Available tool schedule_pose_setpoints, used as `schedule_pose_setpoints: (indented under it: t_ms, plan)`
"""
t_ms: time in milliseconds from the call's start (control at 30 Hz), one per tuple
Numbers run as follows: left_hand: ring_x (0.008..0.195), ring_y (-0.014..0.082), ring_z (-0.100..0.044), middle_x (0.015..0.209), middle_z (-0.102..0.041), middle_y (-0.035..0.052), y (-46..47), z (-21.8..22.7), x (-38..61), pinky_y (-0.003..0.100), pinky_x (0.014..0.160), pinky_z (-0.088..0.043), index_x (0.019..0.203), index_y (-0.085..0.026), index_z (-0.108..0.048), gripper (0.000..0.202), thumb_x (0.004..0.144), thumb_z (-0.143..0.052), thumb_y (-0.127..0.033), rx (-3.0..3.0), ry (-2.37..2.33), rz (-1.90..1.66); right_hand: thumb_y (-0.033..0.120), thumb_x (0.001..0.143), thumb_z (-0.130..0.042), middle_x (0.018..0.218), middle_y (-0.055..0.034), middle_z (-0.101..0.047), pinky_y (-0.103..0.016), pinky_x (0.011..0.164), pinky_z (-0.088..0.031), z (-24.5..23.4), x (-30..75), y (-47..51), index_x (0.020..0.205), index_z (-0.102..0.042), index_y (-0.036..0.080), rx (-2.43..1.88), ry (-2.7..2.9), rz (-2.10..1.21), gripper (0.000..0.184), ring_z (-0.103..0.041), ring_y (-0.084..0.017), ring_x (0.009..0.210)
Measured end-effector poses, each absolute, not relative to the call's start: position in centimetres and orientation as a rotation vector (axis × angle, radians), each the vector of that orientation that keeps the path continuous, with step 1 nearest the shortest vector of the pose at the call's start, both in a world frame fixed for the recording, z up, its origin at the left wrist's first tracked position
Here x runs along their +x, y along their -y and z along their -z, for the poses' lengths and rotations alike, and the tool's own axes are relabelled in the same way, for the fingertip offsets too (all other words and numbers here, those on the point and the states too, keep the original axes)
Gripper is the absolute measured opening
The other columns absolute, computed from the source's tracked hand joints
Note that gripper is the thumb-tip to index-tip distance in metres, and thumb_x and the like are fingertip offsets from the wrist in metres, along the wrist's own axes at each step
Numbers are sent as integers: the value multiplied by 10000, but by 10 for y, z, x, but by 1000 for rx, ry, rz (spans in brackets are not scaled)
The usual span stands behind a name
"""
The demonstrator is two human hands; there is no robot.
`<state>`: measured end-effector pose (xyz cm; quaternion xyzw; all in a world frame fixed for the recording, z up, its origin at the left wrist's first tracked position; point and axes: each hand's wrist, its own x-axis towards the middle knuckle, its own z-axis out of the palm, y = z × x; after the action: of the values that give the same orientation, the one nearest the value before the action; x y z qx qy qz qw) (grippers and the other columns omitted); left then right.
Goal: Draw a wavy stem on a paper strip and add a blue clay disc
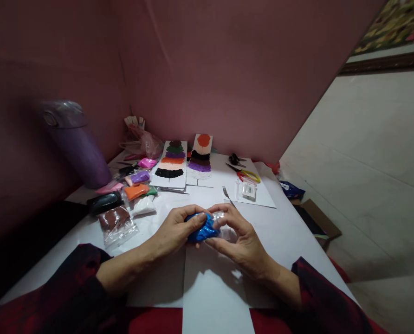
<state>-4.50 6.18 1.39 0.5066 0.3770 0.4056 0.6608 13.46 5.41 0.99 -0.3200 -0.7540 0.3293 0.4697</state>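
Blue modelling-clay packet (203, 234) is held in both hands, above the near middle of the white worktop (287, 246) and over a paper strip (214, 301). Left hand (175, 227): grip closed, thumb pressed on top of the packet. Right hand (243, 236): grip curled, thumb and fingers around the packet's right, clear-plastic end. Left side: bagged brown clay (113, 218), black clay (105, 202) and orange clay (136, 191); purple tumbler (76, 148) farther left. Far centre: two cards (172, 161) painted in colour bands. Far right: fork (225, 191), then red-and-yellow-handled scissors (251, 176) on a white sheet (265, 197).
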Motion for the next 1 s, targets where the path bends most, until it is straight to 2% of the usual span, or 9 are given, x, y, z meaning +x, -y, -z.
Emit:
schedule_pose_setpoints:
  t_ms: [167, 267, 533, 767, 900, 1000]
  plan:
    - [459, 69, -525, 658, -589, -12, -66, -13, -52, 177, 434, -361, 906, -136, -611, 423, 757, -679, -525, 1214, -862, -990, 119, 758, -718, 1099, -54, -594, -391, 915, -482, -3, 138, -55, 1035, -629, 266, -736, 1859, -543, 327, -593, -210, 1044]
    - [469, 72, -531, 644, -584, -14, -67, -13, -52, 177, 443, -355, 898, -133, -619, 411, 763, -677, -517, 1264, -854, -1029, 81, 782, -675, 1098, -75, -605, -398, 894, -492, -4, 138, -54, 1090, -616, 248, -715, 1914, -383, 356, -587, -220, 1045]
    - [517, 82, -540, 655, -590, -8, -63, -13, -53, 186, 474, -369, 906, -144, -646, 337, 797, -662, -462, 1326, -851, -1097, 90, 811, -639, 1039, -84, -662, -366, 753, -512, -4, 134, -50, 1051, -591, 221, -743, 1883, -305, 277, -595, -226, 987]
    - [533, 90, -518, 653, -582, -6, -65, -11, -53, 206, 496, -393, 910, -145, -657, 318, 801, -659, -443, 1349, -849, -1141, 83, 776, -638, 1090, -71, -645, -328, 738, -507, -8, 133, -45, 990, -601, 219, -786, 1861, -538, 256, -609, -211, 974]
    - [546, 94, -519, 661, -593, 3, -65, -10, -53, 206, 498, -389, 918, -152, -664, 293, 826, -636, -429, 1374, -862, -1133, 96, 779, -650, 1088, -66, -653, -326, 718, -511, -7, 133, -44, 992, -591, 232, -825, 1800, -499, 259, -614, -206, 944]
    - [578, 100, -525, 719, -603, 15, -65, -11, -53, 218, 520, -418, 908, -158, -671, 269, 825, -643, -412, 1384, -838, -1160, 95, 795, -636, 1088, -85, -663, -349, 710, -510, -5, 133, -45, 1054, -597, 230, -829, 1848, -407, 295, -601, -233, 994]
